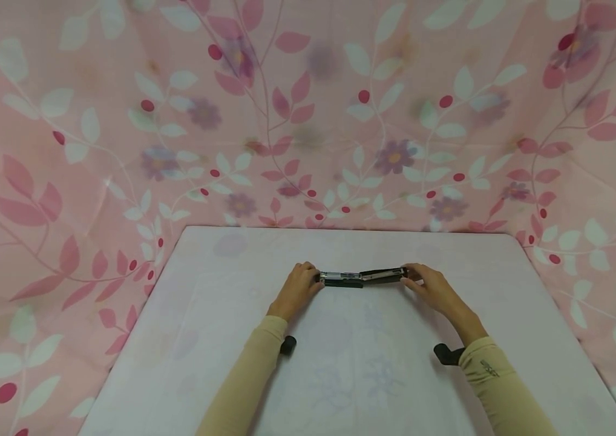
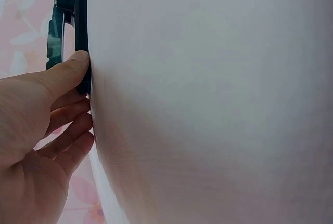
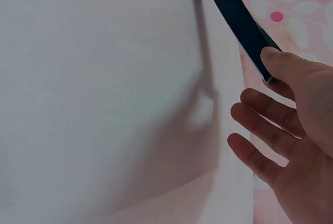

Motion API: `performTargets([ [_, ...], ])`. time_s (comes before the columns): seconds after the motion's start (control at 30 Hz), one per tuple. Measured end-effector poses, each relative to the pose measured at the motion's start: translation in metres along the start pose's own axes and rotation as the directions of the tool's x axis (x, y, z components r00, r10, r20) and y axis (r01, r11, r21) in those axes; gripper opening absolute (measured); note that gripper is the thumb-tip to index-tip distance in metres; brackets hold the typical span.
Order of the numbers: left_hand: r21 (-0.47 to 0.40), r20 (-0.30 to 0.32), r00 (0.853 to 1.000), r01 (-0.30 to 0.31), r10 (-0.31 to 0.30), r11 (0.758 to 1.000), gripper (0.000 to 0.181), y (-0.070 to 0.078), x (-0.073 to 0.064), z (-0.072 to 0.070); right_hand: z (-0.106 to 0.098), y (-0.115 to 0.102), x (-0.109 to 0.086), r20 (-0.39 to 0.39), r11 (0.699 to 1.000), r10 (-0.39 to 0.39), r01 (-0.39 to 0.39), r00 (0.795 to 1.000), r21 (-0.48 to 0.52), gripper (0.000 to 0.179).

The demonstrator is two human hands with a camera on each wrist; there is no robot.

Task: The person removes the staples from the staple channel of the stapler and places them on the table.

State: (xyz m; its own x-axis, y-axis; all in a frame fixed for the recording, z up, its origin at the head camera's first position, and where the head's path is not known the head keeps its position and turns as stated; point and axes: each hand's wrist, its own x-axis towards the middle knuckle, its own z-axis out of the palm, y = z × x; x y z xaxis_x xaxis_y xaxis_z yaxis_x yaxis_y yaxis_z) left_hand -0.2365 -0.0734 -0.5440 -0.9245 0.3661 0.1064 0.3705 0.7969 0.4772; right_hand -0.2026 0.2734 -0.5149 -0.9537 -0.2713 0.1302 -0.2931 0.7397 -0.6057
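Note:
A black and silver stapler [image 1: 343,283] lies swung wide open across the far middle of the table, its two halves almost in one line. My left hand [image 1: 297,292] pinches the left end, where a silver rail sits above a black base. In the left wrist view the thumb presses the dark base [image 2: 81,26] close to the white surface. At the other end, my right hand [image 1: 435,292] pinches the tip of the black upper arm between thumb and index finger. The right wrist view shows that arm [image 3: 242,24] slanting up off the table, the other fingers spread apart.
The table [image 1: 221,363] has a pale cover, with its far edge just beyond the stapler. Pink cloth [image 1: 330,121] printed with leaves and flowers hangs behind and at both sides. Black wrist pieces [image 1: 288,345] stick out by the sleeves.

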Motion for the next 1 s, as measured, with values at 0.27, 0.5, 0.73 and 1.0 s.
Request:
performTargets([
  [0.27, 0.014, -0.006, 1.000, -0.019, 0.019, 1.000, 0.031, -0.001, 0.000, 0.000, -0.001, -0.017, 0.010, -0.108, 0.997, -0.006, -0.003, 0.994, -0.076, 0.047],
  [0.5, 0.008, -0.006, 1.000, -0.016, 0.016, 1.000, 0.031, -0.001, 0.002, 0.001, 0.013, -0.048, 0.022, -0.212, 0.985, -0.081, 0.045, 0.974, -0.169, 0.044],
  [0.73, 0.008, 0.004, 1.000, -0.010, 0.010, 1.000, 0.032, 0.000, 0.002, 0.000, 0.042, -0.065, 0.031, -0.196, 0.970, -0.119, 0.072, 0.973, -0.232, 0.037],
  [1.0, 0.011, -0.001, 1.000, -0.018, 0.018, 1.000, 0.032, -0.002, 0.000, 0.001, 0.074, -0.077, 0.033, -0.161, 0.956, -0.154, 0.106, 0.975, -0.273, 0.033],
])
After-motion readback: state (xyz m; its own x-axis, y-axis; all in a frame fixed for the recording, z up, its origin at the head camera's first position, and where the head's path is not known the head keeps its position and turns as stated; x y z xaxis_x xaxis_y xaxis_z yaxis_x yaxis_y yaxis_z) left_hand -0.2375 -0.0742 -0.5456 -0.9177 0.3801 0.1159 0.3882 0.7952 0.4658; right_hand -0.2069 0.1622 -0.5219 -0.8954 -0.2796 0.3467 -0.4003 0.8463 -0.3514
